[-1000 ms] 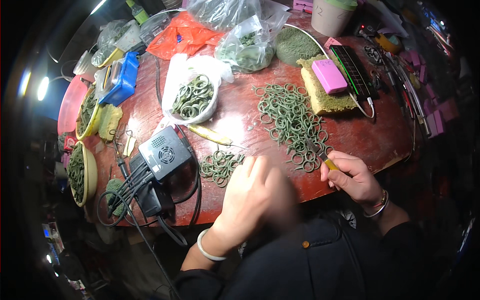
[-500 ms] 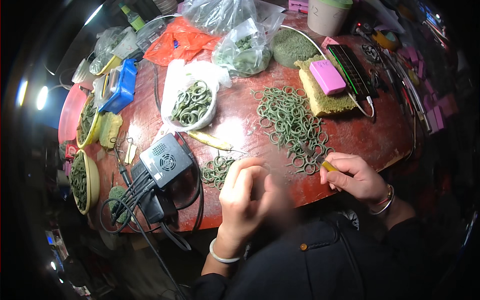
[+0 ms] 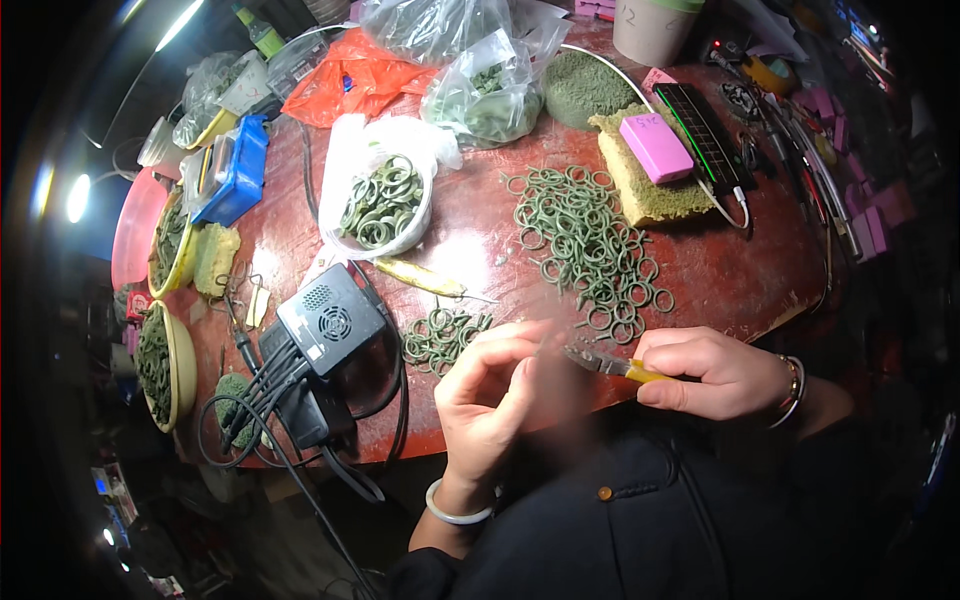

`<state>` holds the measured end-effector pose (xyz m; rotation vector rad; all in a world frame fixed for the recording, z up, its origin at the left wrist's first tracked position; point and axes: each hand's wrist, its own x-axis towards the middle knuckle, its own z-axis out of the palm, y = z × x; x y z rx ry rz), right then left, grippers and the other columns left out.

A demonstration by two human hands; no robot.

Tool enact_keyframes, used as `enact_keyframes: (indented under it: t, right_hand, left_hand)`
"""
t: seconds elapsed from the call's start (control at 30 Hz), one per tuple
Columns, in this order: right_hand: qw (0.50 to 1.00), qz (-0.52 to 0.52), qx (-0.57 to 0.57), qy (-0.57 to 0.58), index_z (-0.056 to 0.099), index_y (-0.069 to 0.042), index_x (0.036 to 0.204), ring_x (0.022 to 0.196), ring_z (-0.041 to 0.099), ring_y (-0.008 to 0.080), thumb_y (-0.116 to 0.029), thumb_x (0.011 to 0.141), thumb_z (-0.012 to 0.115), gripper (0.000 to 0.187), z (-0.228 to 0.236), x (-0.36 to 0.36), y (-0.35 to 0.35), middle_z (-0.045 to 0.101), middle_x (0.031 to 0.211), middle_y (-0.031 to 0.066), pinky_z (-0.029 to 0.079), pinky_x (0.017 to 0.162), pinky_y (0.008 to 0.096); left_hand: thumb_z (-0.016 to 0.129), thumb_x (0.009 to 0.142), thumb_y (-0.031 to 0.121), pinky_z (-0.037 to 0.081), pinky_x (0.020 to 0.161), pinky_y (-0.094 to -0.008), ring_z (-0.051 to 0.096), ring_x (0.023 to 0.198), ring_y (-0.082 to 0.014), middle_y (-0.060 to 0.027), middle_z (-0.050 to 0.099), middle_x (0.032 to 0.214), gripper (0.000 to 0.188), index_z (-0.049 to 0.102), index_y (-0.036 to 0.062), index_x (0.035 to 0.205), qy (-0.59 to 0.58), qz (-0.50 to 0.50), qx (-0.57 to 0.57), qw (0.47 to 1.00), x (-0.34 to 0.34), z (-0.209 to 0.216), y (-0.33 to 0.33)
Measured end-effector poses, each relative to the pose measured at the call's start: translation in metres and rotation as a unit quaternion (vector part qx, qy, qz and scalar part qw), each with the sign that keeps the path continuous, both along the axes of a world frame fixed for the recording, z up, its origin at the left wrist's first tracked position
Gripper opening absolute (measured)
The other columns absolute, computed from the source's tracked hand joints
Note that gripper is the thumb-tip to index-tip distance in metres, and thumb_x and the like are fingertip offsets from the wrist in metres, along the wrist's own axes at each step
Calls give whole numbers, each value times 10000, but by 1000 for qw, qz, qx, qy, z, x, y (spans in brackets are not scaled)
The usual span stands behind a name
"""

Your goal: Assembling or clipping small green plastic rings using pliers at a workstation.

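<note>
My right hand is closed around a yellow-handled metal tool, whose grey tip points left toward my other hand. I cannot tell whether it is a knife or a cutter. Facing it, my left hand is pinched, thumb against fingers; what sits in the pinch is blurred, perhaps something small and green. A brownish smear hangs between the hands. Just beyond them spreads a large pile of green rings. A smaller heap of green rings lies by my left fingers.
A white lined tub holds thicker green rings. Left of it stand a black cabled box, a blue tray and yellow bowls. Beyond the pile, a pink block rests on a yellow sponge beside a black lit strip.
My right hand has turned the tool from pointing up over the pile to pointing left, near my left hand. The left fingers have shifted slightly and remain pinched.
</note>
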<state>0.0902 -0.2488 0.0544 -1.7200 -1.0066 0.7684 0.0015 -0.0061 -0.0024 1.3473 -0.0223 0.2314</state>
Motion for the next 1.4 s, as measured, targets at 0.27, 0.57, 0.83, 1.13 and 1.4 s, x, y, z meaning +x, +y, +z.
enact_keyframes:
  t: [0.27,0.57,0.83,1.13,1.4]
  right_hand:
    - [1000,8,-12,10,619,1,928,832,566,278,-238,1013,624,253,4,-1,-3,538,878,123,451,751,377]
    - [1000,6,-10,25,646,0,997,828,582,268,-227,1005,639,228,1,-2,-6,556,894,119,461,749,374]
    - [998,11,-36,40,642,7,951,779,594,291,-212,990,658,223,5,2,-6,555,846,128,463,714,383]
    - [999,-36,20,0,645,20,947,788,574,255,-162,929,728,200,-8,-4,-8,568,869,113,452,694,365]
    - [962,-189,46,-192,633,26,1059,818,612,307,-96,908,702,206,-12,-14,47,556,968,155,498,720,387]
  left_hand:
    - [588,914,-104,505,958,-336,658,1092,-242,-204,671,1206,180,658,-68,1076,-49,10,66,997,0,-3,-4]
    - [523,949,-122,520,995,-385,670,1131,-291,-216,647,1239,188,623,-59,1094,-100,-35,196,975,4,4,-1]
    - [598,835,-137,515,951,-356,678,1088,-292,-212,684,1207,243,660,-45,1051,-92,-28,171,981,5,1,-2]
    - [659,826,-91,533,909,-372,683,1029,-321,-237,673,1175,211,659,-41,1031,-93,35,205,974,4,-3,-8]
    - [733,826,-54,572,829,-371,680,954,-288,-204,652,1158,179,657,-30,986,-188,129,424,876,5,4,-20]
